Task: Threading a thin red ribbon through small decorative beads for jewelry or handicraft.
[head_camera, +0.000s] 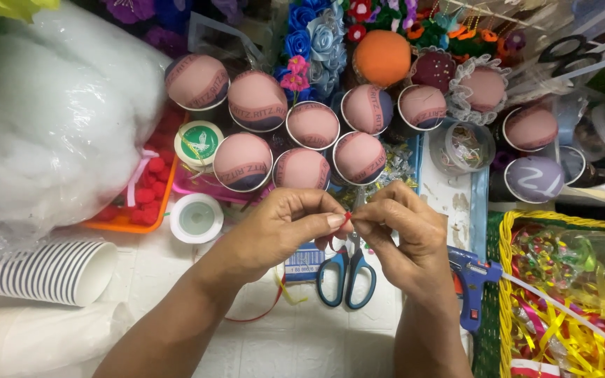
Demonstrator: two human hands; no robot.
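One head-worn camera, looking steeply down at close range

The single view sits above the person's own forearms and faces down and forward onto the white desk (302, 350), near enough that both arms enter from the bottom edge. The blue-handled scissors (346, 276) lie just below frame centre; beyond them rows of fabric-topped cups (302, 168) fill the upper half, left of them a stack of paper cups (43, 271) reaches the edge, right of them a yellow basket (505, 280) is cut off. No second view shares the scene.

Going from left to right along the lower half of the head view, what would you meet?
Stack of paper cups → left hand → blue-handled scissors → right hand → blue glue gun → yellow wicker basket.
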